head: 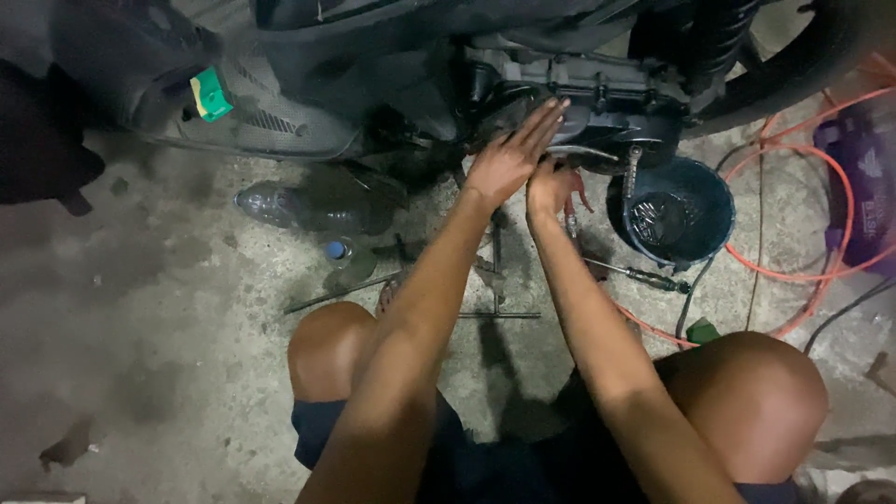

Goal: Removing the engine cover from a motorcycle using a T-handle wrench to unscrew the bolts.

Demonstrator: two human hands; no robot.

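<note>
Under engine case (597, 103), left hand (509, 159) flat, fingers up-right

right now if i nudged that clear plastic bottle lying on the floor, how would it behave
The clear plastic bottle lies on its side on the concrete floor, so it would probably roll. It looks thin-walled, so likely light and easily dented. Whether it holds liquid is unclear.

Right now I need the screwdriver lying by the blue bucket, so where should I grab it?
Probably the dark handle, the thicker right end nearest the blue bucket. Come from above with the right hand: the screwdriver lies flat on the concrete floor, its thin shaft pointing left toward the forearm.
</note>
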